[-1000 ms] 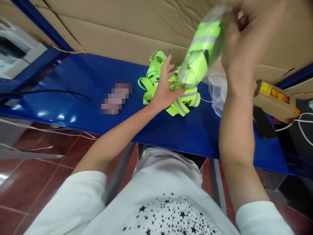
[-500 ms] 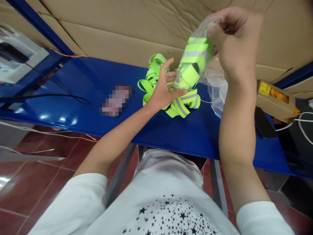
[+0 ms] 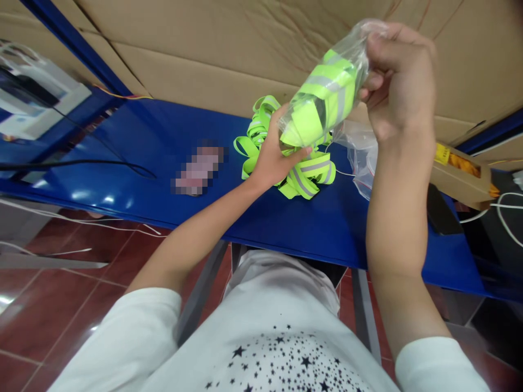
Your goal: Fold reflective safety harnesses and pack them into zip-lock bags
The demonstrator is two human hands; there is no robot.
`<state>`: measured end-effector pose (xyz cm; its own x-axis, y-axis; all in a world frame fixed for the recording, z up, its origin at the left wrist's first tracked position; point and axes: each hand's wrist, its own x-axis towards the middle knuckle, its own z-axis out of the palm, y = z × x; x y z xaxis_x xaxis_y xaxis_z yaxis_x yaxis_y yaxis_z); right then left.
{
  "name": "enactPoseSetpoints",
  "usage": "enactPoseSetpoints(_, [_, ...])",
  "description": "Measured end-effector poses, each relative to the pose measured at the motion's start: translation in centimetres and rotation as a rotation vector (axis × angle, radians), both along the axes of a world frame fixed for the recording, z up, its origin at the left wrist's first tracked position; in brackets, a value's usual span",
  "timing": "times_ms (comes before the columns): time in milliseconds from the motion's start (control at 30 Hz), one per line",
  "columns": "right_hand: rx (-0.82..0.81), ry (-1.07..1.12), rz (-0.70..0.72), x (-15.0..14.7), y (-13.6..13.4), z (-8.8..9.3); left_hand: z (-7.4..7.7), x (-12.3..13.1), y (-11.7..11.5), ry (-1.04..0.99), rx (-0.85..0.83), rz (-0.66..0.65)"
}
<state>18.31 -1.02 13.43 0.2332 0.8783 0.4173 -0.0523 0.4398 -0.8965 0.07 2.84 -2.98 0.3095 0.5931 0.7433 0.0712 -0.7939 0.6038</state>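
Clear bag (image 3: 324, 90) of folded neon, grey-striped straps (image 3: 308, 120), tilted above loose strap pile (image 3: 306, 177).

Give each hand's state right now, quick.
Left hand: at the bag's lower end, thumb spread, fingers partly hidden; grip can't be told.
Right hand: closed, holding the bag's top.

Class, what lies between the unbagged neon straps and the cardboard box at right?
In the head view, clear plastic bagging lies between the straps and the box; the right forearm hides part of that stretch.

One head-worn camera looks forward and steeply down, near the blue table (image 3: 327, 228)
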Motion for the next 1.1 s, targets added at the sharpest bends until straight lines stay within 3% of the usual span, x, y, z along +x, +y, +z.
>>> enactPoseSetpoints(167, [-0.040, 0.032, -0.083, 0.2, 0.1, 0.3, -0.5, -0.5, 0.4, 0.005, -0.048, -0.007])
enactPoseSetpoints(433, [0.010, 0.126, -0.156, 1.8, 0.9, 0.2, 0.7, -0.7, -0.8, -0.023, -0.067, 0.054])
enactPoseSetpoints(600, [0.063, 0.063, -0.071, 1.4, 0.7, 0.1, 0.9, -0.5, -1.2, -0.098, -0.120, 0.042])
enactPoseSetpoints(800, [0.037, 0.033, -0.092, 0.5, -0.1, 0.5, 0.6, -0.1, -1.1, -0.041, -0.093, -0.038])
enactPoseSetpoints(1100, [-0.026, -0.043, -0.019, -0.5, -1.0, 0.7, -0.8, -0.2, -0.7, 0.028, -0.070, 0.054])
